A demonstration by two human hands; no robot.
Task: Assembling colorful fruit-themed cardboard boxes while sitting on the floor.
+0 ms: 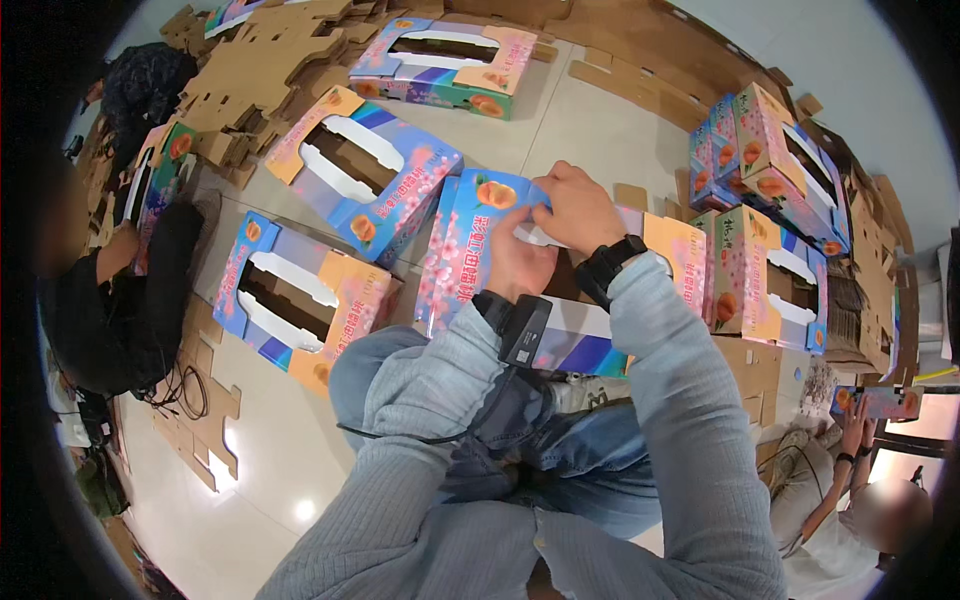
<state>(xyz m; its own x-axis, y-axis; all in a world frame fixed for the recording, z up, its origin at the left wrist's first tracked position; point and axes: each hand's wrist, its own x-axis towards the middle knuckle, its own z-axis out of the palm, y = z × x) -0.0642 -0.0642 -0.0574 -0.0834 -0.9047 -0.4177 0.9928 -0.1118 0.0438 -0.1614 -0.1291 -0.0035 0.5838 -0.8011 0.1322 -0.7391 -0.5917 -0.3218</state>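
Note:
A printed cardboard fruit carton (460, 225) with peach and blossom pictures lies before my knees, its cut-out window partly under my arms. My left hand (522, 262) rests over the window, thumb toward the right fingers, gripping the blue end panel's inner edge. Beside it, my right hand (582, 212) has its fingers curled down on the same edge. The two hands nearly meet there, and some fingertips are hidden. Black bands circle both wrists, and a dark device sits at the left one.
Folded cartons stand at the left (300, 295), upper left (400, 160) and far side (440, 65). More are stacked at the right (765, 180). Flat brown cardboard (260, 75) piles up behind. One person sits at the left; another, at lower right, holds a carton (880, 402).

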